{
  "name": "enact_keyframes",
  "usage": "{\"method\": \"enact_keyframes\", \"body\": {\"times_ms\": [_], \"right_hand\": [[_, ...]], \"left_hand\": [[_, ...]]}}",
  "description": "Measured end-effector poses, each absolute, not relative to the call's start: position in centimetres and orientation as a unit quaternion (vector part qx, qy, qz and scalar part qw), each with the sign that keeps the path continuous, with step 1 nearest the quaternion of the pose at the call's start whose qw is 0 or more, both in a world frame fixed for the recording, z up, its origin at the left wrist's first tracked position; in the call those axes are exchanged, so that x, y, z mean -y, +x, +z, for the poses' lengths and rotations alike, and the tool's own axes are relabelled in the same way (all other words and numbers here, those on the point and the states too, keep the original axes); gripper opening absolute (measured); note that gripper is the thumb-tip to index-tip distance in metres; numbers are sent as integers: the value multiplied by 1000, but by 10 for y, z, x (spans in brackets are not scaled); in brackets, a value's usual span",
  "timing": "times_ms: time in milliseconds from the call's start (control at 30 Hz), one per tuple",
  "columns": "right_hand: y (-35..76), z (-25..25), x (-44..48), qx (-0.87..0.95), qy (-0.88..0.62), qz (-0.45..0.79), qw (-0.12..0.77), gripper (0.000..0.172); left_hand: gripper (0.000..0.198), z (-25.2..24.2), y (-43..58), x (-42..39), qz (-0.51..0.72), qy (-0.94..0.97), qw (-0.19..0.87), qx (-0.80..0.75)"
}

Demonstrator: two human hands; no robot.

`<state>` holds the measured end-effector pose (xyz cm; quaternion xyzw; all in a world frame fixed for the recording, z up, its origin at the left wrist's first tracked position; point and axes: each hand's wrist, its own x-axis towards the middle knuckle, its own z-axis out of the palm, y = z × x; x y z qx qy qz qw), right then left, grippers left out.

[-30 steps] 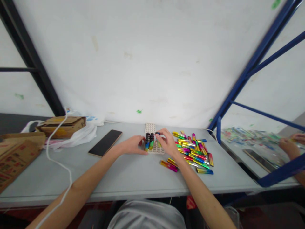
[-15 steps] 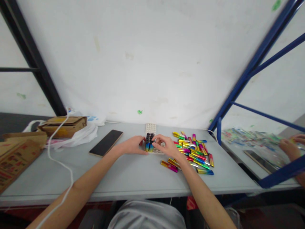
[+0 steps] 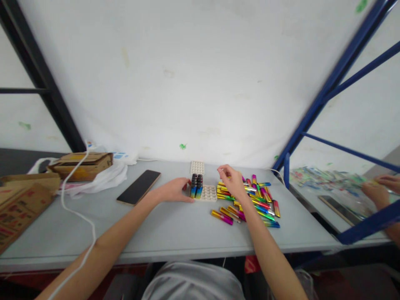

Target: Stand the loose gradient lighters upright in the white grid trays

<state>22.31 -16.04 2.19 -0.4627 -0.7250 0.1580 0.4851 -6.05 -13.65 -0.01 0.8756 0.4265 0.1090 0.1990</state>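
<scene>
A white tray [image 3: 209,193] with rows of round holes lies on the table. Two rows of upright lighter-like sticks [image 3: 196,187], black on top with blue and yellow bodies, stand in its left part. My left hand [image 3: 177,190] is closed around the tray's left end, thumb at the front edge and fingers by the sticks. Over the left side of a loose pile of shiny multicoloured sticks [image 3: 254,200] hovers my right hand [image 3: 230,178]. Its fingers are loosely bent, thumb apart, and I see nothing between them.
Behind the tray lies another white holed piece [image 3: 197,167]. A phone [image 3: 139,187] rests to the left, beyond it cardboard boxes [image 3: 83,166] and a white cable [image 3: 78,212]. Blue rack bars [image 3: 312,112] rise on the right, where another person's hands [image 3: 376,193] show.
My right hand has moved from the upright sticks to the right, over the loose pile, uncovering the tray's holes. My left hand stays in place.
</scene>
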Motion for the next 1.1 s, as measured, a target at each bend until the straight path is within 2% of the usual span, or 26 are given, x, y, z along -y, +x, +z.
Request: {"method": "enact_keyframes", "body": {"times_ms": [100, 233, 333, 433, 567, 733, 833, 967, 1100], "right_hand": [[234, 31, 169, 765, -455, 173, 422, 28], [239, 27, 209, 844, -417, 175, 289, 20], [239, 4, 246, 867, -427, 96, 239, 16], [237, -23, 269, 859, -456, 29, 232, 15], [234, -33, 270, 838, -463, 20, 290, 24], [234, -3, 239, 765, -473, 190, 393, 34], [228, 18, 204, 719, -469, 214, 466, 36], [212, 32, 155, 588, -471, 338, 564, 44], [196, 20, 133, 540, -449, 340, 626, 56]], "left_hand": [[75, 0, -60, 136, 106, 877, 201, -424], [73, 0, -60, 137, 110, 877, 205, -420], [71, 0, -59, 137, 112, 875, 200, -425], [71, -1, -60, 137, 111, 873, 198, -432], [71, -1, -61, 137, 115, 872, 208, -429], [71, 0, -61, 138, 118, 871, 216, -425], [72, 0, -61, 137, 114, 869, 219, -429], [74, 2, -62, 138, 108, 870, 218, -430], [68, 2, -63, 139, 104, 870, 203, -438]]}}
